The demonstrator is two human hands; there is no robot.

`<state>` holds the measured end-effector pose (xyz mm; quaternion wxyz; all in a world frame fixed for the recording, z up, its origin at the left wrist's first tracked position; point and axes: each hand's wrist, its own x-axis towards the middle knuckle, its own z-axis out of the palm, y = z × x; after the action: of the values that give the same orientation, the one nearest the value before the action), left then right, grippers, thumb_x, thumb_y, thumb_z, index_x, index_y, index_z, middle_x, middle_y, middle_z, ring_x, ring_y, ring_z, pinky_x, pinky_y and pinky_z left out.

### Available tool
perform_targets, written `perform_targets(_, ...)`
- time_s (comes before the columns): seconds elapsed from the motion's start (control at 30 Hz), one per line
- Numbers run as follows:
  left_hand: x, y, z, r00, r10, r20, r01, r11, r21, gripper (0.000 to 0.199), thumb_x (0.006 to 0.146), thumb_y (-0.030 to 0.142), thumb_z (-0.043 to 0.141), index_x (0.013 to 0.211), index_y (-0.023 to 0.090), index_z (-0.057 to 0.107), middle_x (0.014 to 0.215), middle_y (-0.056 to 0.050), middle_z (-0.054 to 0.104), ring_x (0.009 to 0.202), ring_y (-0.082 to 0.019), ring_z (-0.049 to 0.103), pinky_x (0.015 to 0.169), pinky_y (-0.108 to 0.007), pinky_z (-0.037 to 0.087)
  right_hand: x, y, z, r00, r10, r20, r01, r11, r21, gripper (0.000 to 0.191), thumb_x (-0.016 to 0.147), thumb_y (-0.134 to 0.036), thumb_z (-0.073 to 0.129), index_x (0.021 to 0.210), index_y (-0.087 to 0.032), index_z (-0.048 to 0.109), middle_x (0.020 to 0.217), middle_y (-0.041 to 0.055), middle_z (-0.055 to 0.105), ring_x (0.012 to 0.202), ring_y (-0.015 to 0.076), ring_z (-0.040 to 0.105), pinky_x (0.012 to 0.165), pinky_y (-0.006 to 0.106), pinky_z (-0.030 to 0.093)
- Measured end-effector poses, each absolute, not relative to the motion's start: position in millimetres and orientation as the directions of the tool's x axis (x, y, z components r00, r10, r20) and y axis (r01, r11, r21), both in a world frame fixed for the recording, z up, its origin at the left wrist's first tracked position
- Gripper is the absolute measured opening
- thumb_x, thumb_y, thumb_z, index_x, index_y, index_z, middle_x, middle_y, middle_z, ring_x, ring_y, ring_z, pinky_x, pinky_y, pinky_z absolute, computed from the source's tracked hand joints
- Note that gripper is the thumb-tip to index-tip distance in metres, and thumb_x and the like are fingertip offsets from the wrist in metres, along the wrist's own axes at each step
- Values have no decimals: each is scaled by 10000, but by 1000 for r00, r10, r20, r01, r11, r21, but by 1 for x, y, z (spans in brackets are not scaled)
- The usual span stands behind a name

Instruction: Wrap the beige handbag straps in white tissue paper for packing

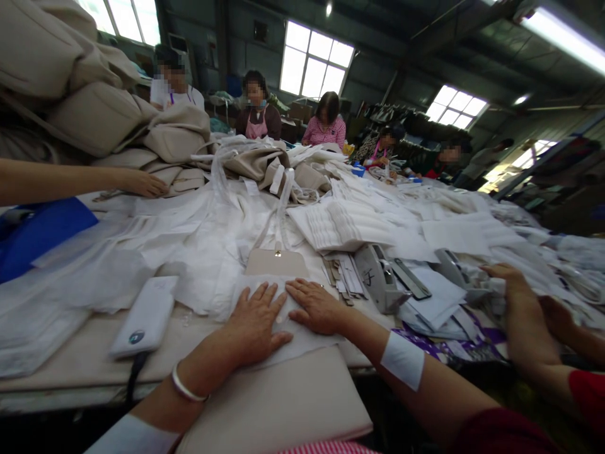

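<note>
My left hand (258, 321) lies flat with its fingers spread on a thin white sheet (302, 345). To its right, my right hand (314, 306) rests palm down on the same sheet, fingers stretched out. The sheet covers part of a beige bag (276, 261); its upper edge with a small metal clasp shows beyond my fingertips, and a wrapped strap (282, 208) runs away from it. Nearest to me, a flat beige piece (283, 400) hangs over the table edge below the sheet.
A white power bank (145, 315) lies left, tape dispensers (378, 277) and a phone (410, 279) right. Beyond are stacked white foam sheets (340, 224) and heaped beige bags (104, 113). Co-workers' arms reach in from both sides; several people work across the table.
</note>
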<state>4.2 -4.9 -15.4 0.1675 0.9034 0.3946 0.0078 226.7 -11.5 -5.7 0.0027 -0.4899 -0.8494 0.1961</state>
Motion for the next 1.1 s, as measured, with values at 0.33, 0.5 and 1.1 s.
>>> perform_targets(0.33,5,-7,-2,681,717,-147,720,-618,316,832,808,628,496,1496,206,294,1574,-169,232,1449,-394,145,1120,-645,128,235,17,4,-635,762,-131,729,533,-430,610,972,-502,370,1415,-91,453,1463,145,452,1386,234,369,1160,365,255)
perform_targets(0.5,4,-8,0,672,725,-154,728,-608,317,834,786,605,537,1493,231,302,1572,-162,242,1447,-390,158,1118,-650,139,231,79,8,-439,890,-121,852,369,-372,486,978,-403,406,1333,-99,539,1390,146,535,1296,226,489,1085,322,355)
perform_targets(1.1,2,-6,-2,690,712,-127,706,-625,332,854,779,669,519,1486,238,308,1568,-174,251,1434,-397,188,1114,-637,153,200,126,62,-303,939,-164,913,236,-334,256,733,-380,703,876,-172,743,750,9,691,702,148,605,585,215,372)
